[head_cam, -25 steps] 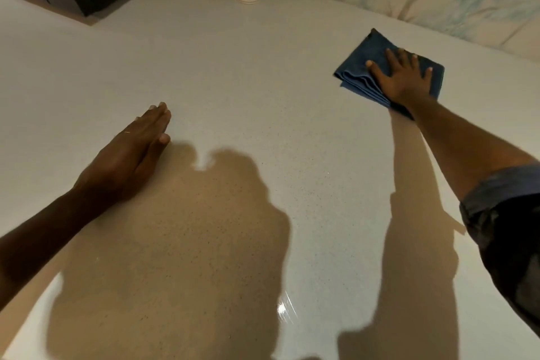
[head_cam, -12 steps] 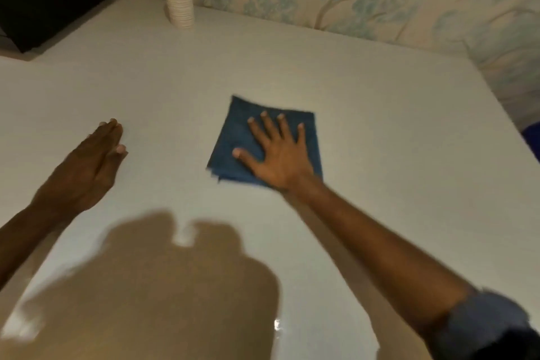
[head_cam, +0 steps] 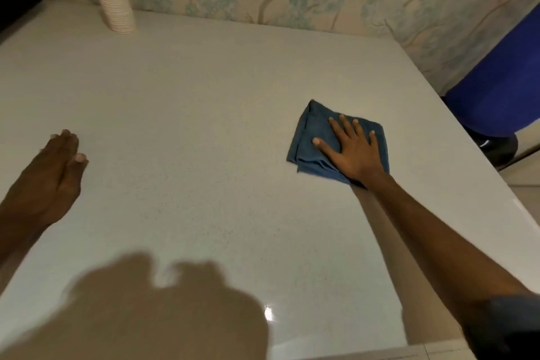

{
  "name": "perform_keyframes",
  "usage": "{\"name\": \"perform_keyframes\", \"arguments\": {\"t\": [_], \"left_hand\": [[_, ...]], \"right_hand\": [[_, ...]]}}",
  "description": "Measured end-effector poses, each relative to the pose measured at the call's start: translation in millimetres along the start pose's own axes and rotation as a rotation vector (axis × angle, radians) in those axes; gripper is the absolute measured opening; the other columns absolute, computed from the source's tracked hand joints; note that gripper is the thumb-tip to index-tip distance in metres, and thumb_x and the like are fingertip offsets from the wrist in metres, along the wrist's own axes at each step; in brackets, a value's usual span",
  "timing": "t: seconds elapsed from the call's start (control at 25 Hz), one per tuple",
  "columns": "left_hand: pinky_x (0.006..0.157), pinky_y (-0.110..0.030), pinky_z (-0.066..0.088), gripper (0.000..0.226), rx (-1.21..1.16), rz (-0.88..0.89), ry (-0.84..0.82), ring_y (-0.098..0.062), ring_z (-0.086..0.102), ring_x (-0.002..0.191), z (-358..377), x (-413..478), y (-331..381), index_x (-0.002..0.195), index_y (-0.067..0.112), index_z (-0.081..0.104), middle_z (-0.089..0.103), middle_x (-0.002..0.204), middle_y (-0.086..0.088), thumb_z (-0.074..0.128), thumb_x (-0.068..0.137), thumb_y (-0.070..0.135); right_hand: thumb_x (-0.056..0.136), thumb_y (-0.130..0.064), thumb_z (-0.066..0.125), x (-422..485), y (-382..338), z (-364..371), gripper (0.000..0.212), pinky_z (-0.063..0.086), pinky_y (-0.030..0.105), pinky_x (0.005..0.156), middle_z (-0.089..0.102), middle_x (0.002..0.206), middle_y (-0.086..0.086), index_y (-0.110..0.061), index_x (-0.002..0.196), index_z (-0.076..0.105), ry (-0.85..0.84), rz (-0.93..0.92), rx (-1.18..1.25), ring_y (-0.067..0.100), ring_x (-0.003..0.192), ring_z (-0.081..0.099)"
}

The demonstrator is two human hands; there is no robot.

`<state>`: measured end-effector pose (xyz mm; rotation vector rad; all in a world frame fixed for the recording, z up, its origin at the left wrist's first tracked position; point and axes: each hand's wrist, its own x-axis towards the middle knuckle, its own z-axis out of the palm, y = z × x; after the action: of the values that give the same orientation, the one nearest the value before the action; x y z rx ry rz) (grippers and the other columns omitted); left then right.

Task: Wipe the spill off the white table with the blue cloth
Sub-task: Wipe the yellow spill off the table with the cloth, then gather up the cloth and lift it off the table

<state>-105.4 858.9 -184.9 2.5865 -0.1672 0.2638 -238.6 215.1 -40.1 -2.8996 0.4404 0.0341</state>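
The folded blue cloth [head_cam: 314,137] lies on the white table [head_cam: 204,90], right of the middle. My right hand [head_cam: 355,153] presses flat on top of it with fingers spread, arm stretched out from the lower right. My left hand [head_cam: 51,181] rests palm down on the table at the left, fingers together, holding nothing. I can make out no liquid on the speckled surface, only a small bright glint [head_cam: 268,313] near the front edge.
A tall stack of paper cups [head_cam: 115,3] stands at the back left against the tree-patterned wall. A blue object on a black base [head_cam: 501,88] sits just past the table's right edge. My shadow covers the front of the table.
My right hand slid the cloth left toward the middle of the table, then back out to the right. My left hand has stayed flat on the table.
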Motion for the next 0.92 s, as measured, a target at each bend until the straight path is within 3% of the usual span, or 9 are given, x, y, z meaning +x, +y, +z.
{"name": "perform_keyframes", "arguments": {"t": [0.16,0.28,0.36,0.48,0.6,0.68,0.76,0.84,0.92], "left_hand": [[0.134,-0.02,0.014,0.049,-0.055,0.038,0.049,0.006,0.016,0.165,-17.0,-11.8,33.0,0.158,0.061,0.031,0.021,0.173,0.032,0.039,0.11,0.051],[0.136,-0.029,0.016,0.045,-0.125,0.073,0.047,0.001,0.018,0.166,-21.0,-17.8,49.2,0.153,0.067,0.031,0.029,0.177,0.013,0.038,0.109,0.056],[0.137,-0.033,0.016,0.056,-0.133,0.057,0.01,-0.008,0.02,0.167,-25.4,-17.7,58.8,0.163,0.051,0.034,0.032,0.177,-0.001,0.034,0.108,0.062],[0.137,-0.047,0.019,0.084,-0.109,0.042,0.016,-0.028,0.027,0.166,-29.3,-20.7,75.3,0.162,0.003,0.043,0.039,0.173,-0.016,0.03,0.106,0.064],[0.133,-0.059,0.024,0.084,-0.036,0.033,-0.012,-0.043,0.031,0.162,-41.9,-30.7,102.8,0.157,-0.011,0.044,0.04,0.169,-0.028,0.032,0.103,0.052],[0.13,-0.064,0.027,0.073,-0.017,0.057,-0.069,-0.046,0.029,0.163,-51.8,-24.7,141.4,0.16,-0.005,0.037,0.034,0.171,-0.028,0.032,0.105,0.042],[0.133,-0.057,0.021,0.064,-0.072,0.132,-0.108,-0.041,0.025,0.165,-50.0,-6.7,196.4,0.166,0.005,0.029,0.028,0.176,-0.023,0.039,0.111,0.036],[0.133,-0.045,0.02,0.061,-0.041,0.291,-0.093,-0.041,0.032,0.163,-35.3,12.8,272.2,0.165,0.0,0.037,0.034,0.173,-0.024,0.051,0.109,0.019],[0.131,-0.039,0.023,0.062,-0.056,0.418,-0.153,-0.037,0.036,0.162,-12.2,26.3,360.6,0.163,0.0,0.042,0.037,0.172,-0.02,0.059,0.106,0.017]], "right_hand": [[0.078,-0.099,0.008,15.3,-4.8,7.8,0.105,-0.002,0.064,0.128,0.006,0.177,-0.007,-0.04,0.166,0.013,-0.005,0.033,-0.011,0.026,0.164,0.003],[0.088,-0.09,0.016,11.7,-1.6,-4.7,0.092,-0.002,0.064,0.127,0.008,0.177,-0.005,-0.04,0.166,0.017,-0.049,0.009,0.036,0.025,0.164,0.005],[0.103,-0.072,0.023,17.3,-1.1,-19.4,0.072,0.007,0.065,0.127,0.018,0.175,0.001,-0.034,0.164,0.028,0.026,0.011,0.116,0.027,0.162,0.017],[0.113,-0.046,0.024,29.8,5.0,-36.0,0.056,0.017,0.062,0.125,0.029,0.172,0.007,-0.023,0.164,0.032,0.077,0.021,0.04,0.03,0.159,0.027],[0.114,-0.033,0.029,38.9,11.7,-46.6,0.049,0.018,0.059,0.125,0.046,0.159,0.015,-0.015,0.157,0.042,-0.009,0.072,-0.064,0.035,0.146,0.044],[0.11,-0.025,0.042,42.9,14.9,-57.9,0.044,0.028,0.052,0.122,0.052,0.15,0.018,-0.012,0.15,0.05,0.005,0.058,-0.108,0.037,0.137,0.051],[0.103,-0.018,0.054,47.0,16.9,-74.7,0.042,0.041,0.044,0.111,0.055,0.144,0.019,-0.009,0.145,0.056,-0.006,-0.007,-0.099,0.038,0.131,0.055],[0.098,-0.012,0.062,48.8,21.0,-93.8,0.04,0.046,0.04,0.103,0.057,0.139,0.019,-0.008,0.138,0.061,-0.046,-0.085,-0.045,0.038,0.127,0.057],[0.095,-0.009,0.067,45.8,24.7,-110.0,0.036,0.047,0.038,0.1,0.061,0.135,0.018,-0.008,0.131,0.066,-0.058,-0.176,-0.022,0.035,0.124,0.059]]}}
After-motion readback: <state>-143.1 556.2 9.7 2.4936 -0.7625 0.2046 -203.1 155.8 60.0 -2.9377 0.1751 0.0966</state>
